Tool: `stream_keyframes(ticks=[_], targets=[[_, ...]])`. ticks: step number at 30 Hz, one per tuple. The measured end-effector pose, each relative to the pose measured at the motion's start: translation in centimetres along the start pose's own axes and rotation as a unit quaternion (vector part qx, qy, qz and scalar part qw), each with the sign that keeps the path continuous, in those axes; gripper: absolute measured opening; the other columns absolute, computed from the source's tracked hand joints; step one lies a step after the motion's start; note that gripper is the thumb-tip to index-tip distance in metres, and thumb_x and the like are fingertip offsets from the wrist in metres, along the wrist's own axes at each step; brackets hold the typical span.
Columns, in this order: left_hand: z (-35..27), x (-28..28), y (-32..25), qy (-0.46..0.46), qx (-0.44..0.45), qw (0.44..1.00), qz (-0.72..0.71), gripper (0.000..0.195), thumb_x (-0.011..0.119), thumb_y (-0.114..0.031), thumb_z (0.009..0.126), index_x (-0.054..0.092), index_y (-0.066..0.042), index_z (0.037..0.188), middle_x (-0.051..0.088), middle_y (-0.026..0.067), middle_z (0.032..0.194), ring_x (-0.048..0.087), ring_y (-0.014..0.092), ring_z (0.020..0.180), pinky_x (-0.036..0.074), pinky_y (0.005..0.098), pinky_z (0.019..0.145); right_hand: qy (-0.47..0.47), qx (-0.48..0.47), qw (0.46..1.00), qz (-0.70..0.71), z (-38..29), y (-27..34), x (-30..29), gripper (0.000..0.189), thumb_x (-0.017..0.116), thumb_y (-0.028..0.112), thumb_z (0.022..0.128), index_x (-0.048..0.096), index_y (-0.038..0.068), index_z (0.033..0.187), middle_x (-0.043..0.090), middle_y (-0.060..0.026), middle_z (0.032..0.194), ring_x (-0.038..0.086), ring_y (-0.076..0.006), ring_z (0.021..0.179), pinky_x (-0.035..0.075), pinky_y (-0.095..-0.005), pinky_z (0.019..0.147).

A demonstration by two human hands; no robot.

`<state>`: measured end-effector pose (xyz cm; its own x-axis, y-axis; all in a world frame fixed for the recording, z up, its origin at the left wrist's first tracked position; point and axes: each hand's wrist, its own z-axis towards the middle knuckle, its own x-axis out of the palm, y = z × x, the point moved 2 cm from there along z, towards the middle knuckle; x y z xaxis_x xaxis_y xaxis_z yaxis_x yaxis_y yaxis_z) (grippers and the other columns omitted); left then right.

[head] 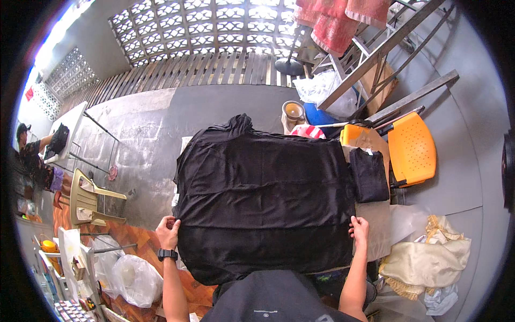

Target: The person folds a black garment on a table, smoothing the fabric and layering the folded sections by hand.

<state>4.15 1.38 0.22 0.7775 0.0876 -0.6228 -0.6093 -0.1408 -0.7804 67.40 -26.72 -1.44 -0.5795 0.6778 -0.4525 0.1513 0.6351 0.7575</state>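
Observation:
A large black cloth garment [261, 193] lies spread out before me, with faint crease lines across it and a bunched part at its far edge. My left hand [167, 232] pinches its left edge between thumb and fingers, with a black watch on the wrist. At the right edge, my right hand [358, 230] has its thumb and fingertips on the fabric. Just beyond the garment's right side, a folded black garment [368, 175] with a small white tag rests on brown cardboard [376, 233].
An orange chair [412, 149] stands at right, near a pale gold cloth [430, 261]. A metal frame [378, 52] leans behind. Clear plastic bags [136, 277] lie lower left; beyond are a beige plastic chair [86, 197] and a person [34, 161] at a white table.

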Motion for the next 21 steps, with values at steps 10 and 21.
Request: stream_keyframes(ticks=[10, 21], targets=[[1.0, -1.7, 3.9, 0.066, -0.039, 0.996, -0.04, 0.013, 0.069, -0.01, 0.093, 0.072, 0.003, 0.094, 0.072, 0.0056, 0.078, 0.065, 0.011, 0.067, 0.053, 0.0288, 0.065, -0.009, -0.066, 0.986, 0.151, -1.4, -2.9, -1.9, 0.019, 0.068, 0.014, 0.097, 0.06, 0.004, 0.112, 0.061, -0.0002, 0.077, 0.053, -0.005, 0.057, 0.041, -0.0204, 0.046], [-0.8, -4.2, 8.1, 0.122, -0.119, 0.984, -0.049, 0.017, 0.063, -0.015, 0.1, 0.07, 0.001, 0.102, 0.071, 0.0053, 0.077, 0.07, 0.013, 0.069, 0.053, 0.0267, 0.061, -0.023, -0.163, 0.986, -0.023, -5.5, -6.4, -3.4, 0.03, 0.063, 0.007, 0.096, 0.058, 0.005, 0.126, 0.053, 0.0006, 0.076, 0.052, -0.0098, 0.066, 0.045, -0.0269, 0.061]])
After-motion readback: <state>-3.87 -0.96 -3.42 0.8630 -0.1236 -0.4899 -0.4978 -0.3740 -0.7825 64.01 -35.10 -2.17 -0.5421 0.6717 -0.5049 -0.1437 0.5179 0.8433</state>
